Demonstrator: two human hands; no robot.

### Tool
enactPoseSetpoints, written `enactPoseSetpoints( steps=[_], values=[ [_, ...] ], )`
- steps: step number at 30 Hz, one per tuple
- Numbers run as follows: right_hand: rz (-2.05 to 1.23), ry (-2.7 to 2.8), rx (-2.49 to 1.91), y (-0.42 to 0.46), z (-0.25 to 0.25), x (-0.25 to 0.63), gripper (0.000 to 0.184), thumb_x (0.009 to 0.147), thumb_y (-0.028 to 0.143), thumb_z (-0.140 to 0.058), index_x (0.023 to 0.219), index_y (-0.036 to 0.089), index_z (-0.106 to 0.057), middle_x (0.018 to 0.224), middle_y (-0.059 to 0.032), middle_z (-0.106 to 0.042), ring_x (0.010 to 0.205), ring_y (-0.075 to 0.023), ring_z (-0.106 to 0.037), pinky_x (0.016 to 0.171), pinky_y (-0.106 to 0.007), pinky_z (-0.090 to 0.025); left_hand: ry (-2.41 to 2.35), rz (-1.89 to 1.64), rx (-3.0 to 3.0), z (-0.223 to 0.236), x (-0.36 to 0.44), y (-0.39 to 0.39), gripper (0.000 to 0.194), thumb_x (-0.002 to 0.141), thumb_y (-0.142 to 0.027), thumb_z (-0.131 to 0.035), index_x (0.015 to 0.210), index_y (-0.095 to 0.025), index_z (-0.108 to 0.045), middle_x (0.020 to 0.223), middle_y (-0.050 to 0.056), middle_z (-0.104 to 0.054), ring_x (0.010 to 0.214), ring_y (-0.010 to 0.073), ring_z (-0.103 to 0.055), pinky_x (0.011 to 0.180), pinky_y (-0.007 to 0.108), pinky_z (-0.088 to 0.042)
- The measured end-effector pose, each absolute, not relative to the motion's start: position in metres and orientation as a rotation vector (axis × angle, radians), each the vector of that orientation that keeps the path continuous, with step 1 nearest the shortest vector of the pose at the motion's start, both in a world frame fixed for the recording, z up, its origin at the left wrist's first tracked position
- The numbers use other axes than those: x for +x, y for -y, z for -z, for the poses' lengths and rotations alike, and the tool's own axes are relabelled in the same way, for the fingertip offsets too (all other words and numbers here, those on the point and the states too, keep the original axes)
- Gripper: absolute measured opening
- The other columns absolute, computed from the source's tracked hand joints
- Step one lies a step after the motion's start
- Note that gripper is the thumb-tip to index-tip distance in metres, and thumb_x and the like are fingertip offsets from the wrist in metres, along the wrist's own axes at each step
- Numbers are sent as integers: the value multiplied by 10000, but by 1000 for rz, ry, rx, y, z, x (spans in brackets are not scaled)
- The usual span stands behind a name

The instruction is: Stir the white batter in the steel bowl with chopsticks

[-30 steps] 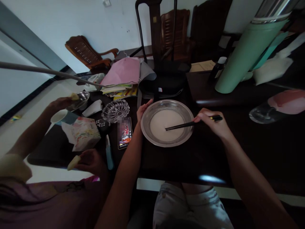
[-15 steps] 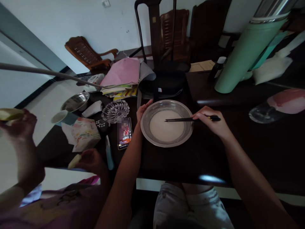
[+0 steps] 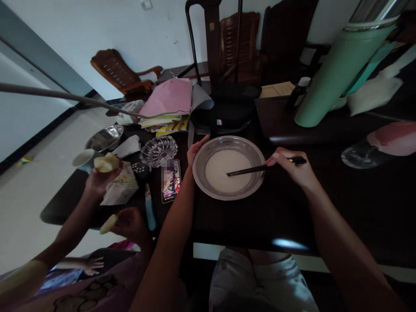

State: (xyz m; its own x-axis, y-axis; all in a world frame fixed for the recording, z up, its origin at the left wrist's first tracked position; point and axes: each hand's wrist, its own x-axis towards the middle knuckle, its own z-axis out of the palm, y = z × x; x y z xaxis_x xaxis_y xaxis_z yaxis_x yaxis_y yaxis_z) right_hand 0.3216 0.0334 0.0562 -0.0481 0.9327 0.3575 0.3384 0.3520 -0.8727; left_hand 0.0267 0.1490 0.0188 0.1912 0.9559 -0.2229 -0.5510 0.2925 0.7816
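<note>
A wide metal bowl (image 3: 257,173) stands on the dark table with a whitish, cloudy liquid (image 3: 224,167) in it. My left hand (image 3: 196,151) is against the bowl's left side, thumb near the rim and the other fingers mostly hidden. In my right hand (image 3: 289,164) are dark chopsticks (image 3: 247,170), gripped near their upper ends to the right of the bowl. They slant over the right rim, and their tips reach the liquid near its middle.
A phone (image 3: 170,181), a knife with a blue handle (image 3: 150,212) and a glass dish (image 3: 158,151) lie left of the bowl. Another person's hands (image 3: 102,180) hold pale pieces of food there. A green thermos (image 3: 338,78) stands at the back right.
The chopstick tips shifted away from me, then back toward me in the liquid. My left hand stays at the bowl. The other person's hand swung out left, then returned over the table with a pale piece.
</note>
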Motion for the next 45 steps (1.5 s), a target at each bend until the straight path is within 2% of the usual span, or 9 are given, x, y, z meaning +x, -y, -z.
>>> enactPoseSetpoints(
  steps=[5,10,14,18,23,32,35,38,45],
  values=[
    [-710,1652,-1124,-33,-56,320,301,885,516,-656,729,287,-772,801,-30,-767,809,-225,-692,784,-384,-526,-803,-1171,611,-21,30,-146,544,907,-311,-459,1401,-123,-585,856,71,-766,838,233,-724,878,371,-527],
    [-748,1571,-1142,-33,-55,323,366,911,522,-621,672,283,-760,727,-25,-735,730,-209,-679,737,-376,-518,-802,-1179,613,-21,31,-146,541,915,-306,-425,1399,-123,-582,872,73,-773,887,247,-724,890,389,-527],
    [-726,1674,-1101,-33,-54,320,283,891,506,-659,748,292,-777,819,-30,-768,821,-223,-685,786,-388,-521,-812,-1186,598,-20,30,-148,529,924,-285,-417,1395,-115,-586,798,58,-760,823,228,-727,867,372,-538],
    [-688,1556,-1170,-33,-54,322,329,909,510,-632,700,292,-762,768,-27,-752,770,-221,-680,774,-400,-514,-809,-1177,608,-19,30,-148,549,921,-303,-435,1421,-118,-566,860,72,-775,892,260,-731,892,396,-535],
    [-757,1652,-1121,-33,-53,321,303,904,500,-641,726,290,-767,792,-29,-762,792,-227,-698,755,-389,-525,-792,-1180,605,-17,28,-148,541,913,-297,-445,1397,-102,-588,903,80,-781,853,240,-732,908,377,-521],
    [-715,1630,-1132,-33,-53,322,303,908,484,-636,708,297,-767,767,-25,-756,780,-231,-692,759,-403,-527,-867,-1155,583,-15,15,-145,535,919,-297,-425,1380,-86,-595,1014,103,-783,1003,260,-721,1000,393,-490],
    [-658,1622,-1134,-33,-52,324,268,899,480,-653,729,310,-772,788,-27,-759,803,-238,-676,783,-418,-516,-845,-1166,586,-15,16,-138,528,908,-306,-455,1364,-90,-610,1066,108,-778,1081,277,-703,1021,403,-486],
    [-661,1545,-1155,-32,-52,325,316,918,489,-624,698,308,-760,764,-26,-749,774,-235,-669,780,-424,-510,-842,-1189,575,-16,20,-134,522,888,-299,-487,1347,-97,-628,1101,111,-772,1129,293,-685,1025,413,-490],
    [-671,1633,-1137,-31,-56,322,295,903,507,-637,718,315,-763,789,-26,-761,802,-242,-679,781,-431,-520,-952,-1293,505,-17,22,-127,537,869,-228,-452,1369,-124,-617,1041,81,-786,1057,274,-714,977,420,-527]
  ],
)
